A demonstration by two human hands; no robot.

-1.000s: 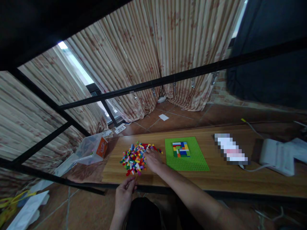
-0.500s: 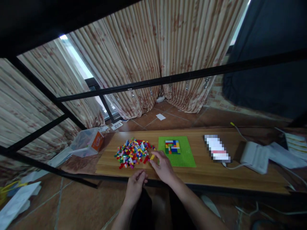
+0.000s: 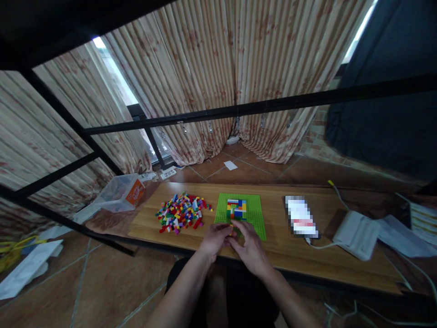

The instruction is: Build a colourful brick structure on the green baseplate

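Observation:
My left hand (image 3: 215,238) and my right hand (image 3: 250,243) meet over the near edge of the green baseplate (image 3: 257,225). Between their fingertips a small yellow brick (image 3: 232,226) partly shows, pinched by my right hand. My left fingers are closed against it, and what they hold is mostly hidden. On the baseplate stands a low block of joined bricks (image 3: 236,208) in white, blue, red, yellow and green. Left of the plate lies a heap of loose coloured bricks (image 3: 180,213).
A clear plastic box (image 3: 118,193) with an orange label stands at the table's left end. To the right lie a phone (image 3: 302,216) with a blurred screen, a cable and a white device (image 3: 357,234). A black metal bar (image 3: 205,116) crosses beyond the wooden table (image 3: 280,253).
My right hand has moved from beside the heap toward my body with the yellow brick. My left hand has come up and right to meet it. The view has shifted slightly.

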